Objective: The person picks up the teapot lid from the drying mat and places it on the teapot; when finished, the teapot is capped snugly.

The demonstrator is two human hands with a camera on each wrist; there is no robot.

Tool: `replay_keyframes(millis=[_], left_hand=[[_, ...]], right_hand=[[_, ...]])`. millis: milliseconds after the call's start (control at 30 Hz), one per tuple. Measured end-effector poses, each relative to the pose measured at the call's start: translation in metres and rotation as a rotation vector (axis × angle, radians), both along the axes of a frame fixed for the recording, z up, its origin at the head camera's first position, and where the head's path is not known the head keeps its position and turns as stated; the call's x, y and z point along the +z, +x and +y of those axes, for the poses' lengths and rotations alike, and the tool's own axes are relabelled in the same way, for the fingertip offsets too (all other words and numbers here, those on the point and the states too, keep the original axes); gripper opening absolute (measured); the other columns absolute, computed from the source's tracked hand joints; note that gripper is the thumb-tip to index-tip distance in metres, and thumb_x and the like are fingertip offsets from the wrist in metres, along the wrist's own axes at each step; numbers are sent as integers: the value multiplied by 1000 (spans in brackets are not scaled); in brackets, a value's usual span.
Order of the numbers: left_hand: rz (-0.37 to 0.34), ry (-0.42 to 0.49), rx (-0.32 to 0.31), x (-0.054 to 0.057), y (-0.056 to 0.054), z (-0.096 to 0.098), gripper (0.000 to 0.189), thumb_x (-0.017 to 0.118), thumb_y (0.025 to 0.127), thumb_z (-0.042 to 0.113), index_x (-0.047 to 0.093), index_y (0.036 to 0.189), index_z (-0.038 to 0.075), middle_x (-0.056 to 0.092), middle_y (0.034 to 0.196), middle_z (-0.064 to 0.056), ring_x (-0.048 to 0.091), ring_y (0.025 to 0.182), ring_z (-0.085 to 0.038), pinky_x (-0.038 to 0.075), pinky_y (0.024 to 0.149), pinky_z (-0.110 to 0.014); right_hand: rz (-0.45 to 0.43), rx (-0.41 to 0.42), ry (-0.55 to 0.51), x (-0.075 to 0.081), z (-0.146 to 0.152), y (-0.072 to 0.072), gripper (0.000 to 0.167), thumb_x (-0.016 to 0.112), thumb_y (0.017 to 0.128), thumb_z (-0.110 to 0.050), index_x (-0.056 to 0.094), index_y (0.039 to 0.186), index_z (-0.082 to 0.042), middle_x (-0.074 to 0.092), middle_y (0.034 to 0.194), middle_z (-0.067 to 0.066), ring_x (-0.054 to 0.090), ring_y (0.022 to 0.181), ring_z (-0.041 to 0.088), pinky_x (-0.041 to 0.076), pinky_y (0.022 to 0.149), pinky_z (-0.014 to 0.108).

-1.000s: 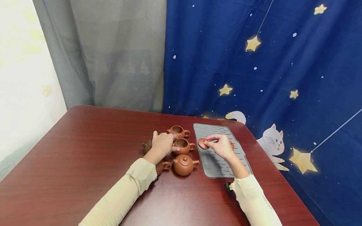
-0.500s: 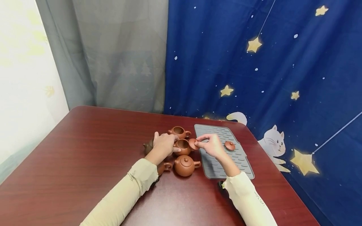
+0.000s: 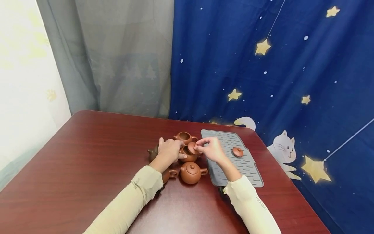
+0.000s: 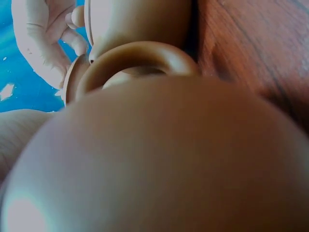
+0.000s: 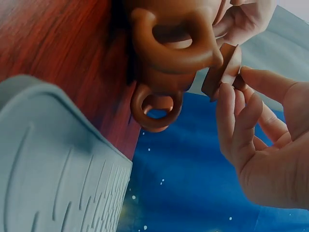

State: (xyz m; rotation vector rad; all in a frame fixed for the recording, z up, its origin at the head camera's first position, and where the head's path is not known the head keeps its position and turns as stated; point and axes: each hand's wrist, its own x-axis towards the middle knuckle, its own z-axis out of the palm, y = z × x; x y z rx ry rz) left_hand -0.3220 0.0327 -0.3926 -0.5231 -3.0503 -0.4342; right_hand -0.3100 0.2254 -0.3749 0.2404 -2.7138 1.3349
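My right hand (image 3: 212, 149) pinches the knob of a reddish-brown clay teapot lid (image 3: 192, 148). The lid is tilted over the mouth of the middle teapot (image 3: 190, 158), part of whose opening still shows. In the right wrist view, thumb and fingers hold the lid (image 5: 227, 72) by its knob, near the rim. My left hand (image 3: 168, 150) holds that teapot at its spout side, thumb and forefinger on either side; the spout itself is hidden. A lidless teapot (image 3: 184, 136) stands behind it, and a lidded teapot (image 3: 191, 174) in front.
A second lid (image 3: 238, 151) lies on the grey ridged mat (image 3: 233, 172) at the right. Under my left arm, a dark brown teapot (image 3: 152, 153) and another reddish teapot (image 3: 172, 174) are partly hidden. All stand on a dark red wooden table (image 3: 111, 146).
My right hand has carried the lid leftward from above the mat to the middle teapot's mouth, uncovering the second lid to view. My left hand has stayed at the teapot.
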Motion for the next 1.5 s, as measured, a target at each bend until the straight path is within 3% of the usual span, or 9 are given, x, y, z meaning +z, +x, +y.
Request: replay_keyframes(millis=[67, 133, 233, 600, 967, 1233, 1500], left_hand=[[-5, -9, 4, 0, 0, -1, 52, 75, 82, 51, 66, 128, 31, 69, 121, 5, 61, 113, -23, 27, 103, -55], [-2, -16, 6, 1, -1, -1, 51, 75, 82, 51, 67, 128, 31, 69, 121, 4, 61, 113, -23, 27, 102, -55], [0, -19, 7, 2, -1, -2, 51, 75, 82, 51, 67, 128, 31, 69, 121, 4, 61, 112, -23, 28, 100, -54], [9, -6, 5, 6, 3, -2, 43, 76, 81, 52, 69, 116, 27, 71, 109, 3, 62, 105, -23, 29, 98, -53], [19, -13, 1, 7, 3, -1, 33, 77, 79, 52, 71, 96, 25, 70, 91, 2, 63, 94, -24, 29, 90, -50], [22, -97, -17, 7, -1, 1, 32, 76, 81, 54, 67, 80, 23, 70, 97, -1, 59, 93, -24, 29, 89, -48], [-15, -164, -38, 17, 0, -3, 43, 76, 81, 54, 73, 111, 24, 69, 112, -3, 56, 98, -25, 27, 89, -48]], right_hand=[[-14, 18, -28, 0, -3, -1, 9, 80, 82, -8, 77, 89, -3, 70, 77, 11, 70, 69, 40, 55, 55, 44], [-18, 26, -41, 1, -5, -2, 9, 80, 82, -7, 76, 88, -3, 69, 73, 10, 68, 61, 36, 55, 55, 51], [-22, 24, -41, 1, -8, -3, 8, 80, 82, -6, 76, 88, -2, 68, 72, 7, 68, 58, 33, 55, 54, 52], [-12, 23, 12, -3, -15, -8, 6, 80, 82, -6, 77, 87, -5, 70, 75, 2, 69, 60, 28, 49, 47, 26], [29, 68, 51, -11, -15, -13, 6, 80, 81, -4, 76, 86, -2, 69, 73, 3, 60, 53, 13, 48, 50, 26], [46, 64, 88, -13, -16, -14, 7, 81, 80, -6, 77, 85, -4, 70, 74, 2, 59, 58, 10, 48, 54, 25], [51, 57, 111, -16, -15, -17, 8, 82, 79, -8, 77, 84, -6, 70, 74, 0, 59, 60, 8, 48, 56, 25]])
